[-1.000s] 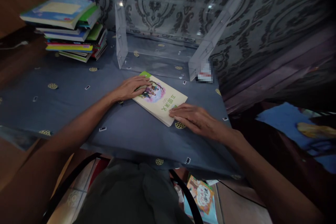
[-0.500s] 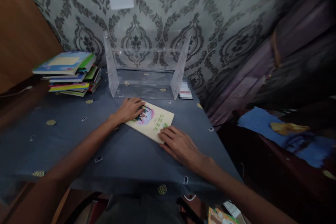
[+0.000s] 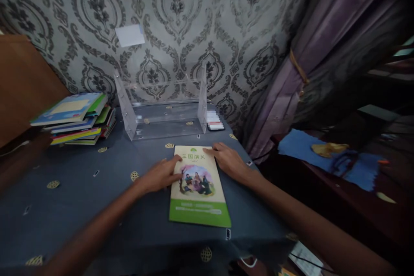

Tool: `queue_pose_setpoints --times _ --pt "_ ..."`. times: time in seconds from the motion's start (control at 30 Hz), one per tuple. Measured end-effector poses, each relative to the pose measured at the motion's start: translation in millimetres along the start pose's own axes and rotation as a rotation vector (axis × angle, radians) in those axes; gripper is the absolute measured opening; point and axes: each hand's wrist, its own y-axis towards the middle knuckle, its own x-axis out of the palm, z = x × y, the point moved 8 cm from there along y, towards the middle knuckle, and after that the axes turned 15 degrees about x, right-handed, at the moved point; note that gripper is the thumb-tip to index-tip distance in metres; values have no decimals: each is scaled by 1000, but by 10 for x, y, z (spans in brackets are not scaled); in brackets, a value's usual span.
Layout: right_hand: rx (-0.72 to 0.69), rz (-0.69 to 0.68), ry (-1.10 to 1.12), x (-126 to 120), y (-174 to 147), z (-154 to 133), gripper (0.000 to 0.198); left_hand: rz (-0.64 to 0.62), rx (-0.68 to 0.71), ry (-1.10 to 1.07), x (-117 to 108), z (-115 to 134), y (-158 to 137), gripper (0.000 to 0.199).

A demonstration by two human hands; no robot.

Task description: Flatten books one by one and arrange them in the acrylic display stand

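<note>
A paperback book [image 3: 197, 185] with a cream and green cover, Chinese lettering and a picture of several figures is in front of me, its title the right way up. My left hand [image 3: 161, 174] is at the book's left edge, closed on it with fingertips over the cover. At the top right corner, my right hand [image 3: 229, 161] has its fingers closed on the edge. The fingers' undersides are hidden. Behind the book stands a clear plastic rack [image 3: 163, 120] on the patterned dark cloth of the table [image 3: 129, 228].
A stack of books [image 3: 74, 118] lies at the left, with a blurred, arm-like brown shape [image 3: 22, 161] beside it. A phone-like item [image 3: 215, 121], pixelated, touches the rack's right side. Right of the table are a curtain [image 3: 274, 116] and a blue cloth [image 3: 297, 151].
The book has turned from slanting sideways to upright, with its title at the far end. My right hand has moved to its top corner, my left to its side. The camera view has shifted.
</note>
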Motion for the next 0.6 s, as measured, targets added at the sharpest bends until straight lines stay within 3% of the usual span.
queue_pose_setpoints --times 0.07,0.17,0.37,0.6 --pt "37 -36 39 36 79 -1 36 54 10 -29 60 39 6 42" --pt "86 -45 109 62 28 -22 33 141 12 159 39 50 10 36" --pt "92 158 211 76 -265 -136 39 206 14 400 73 44 39 34" --pt "202 110 176 176 108 -190 43 291 -16 474 -20 -152 227 30"
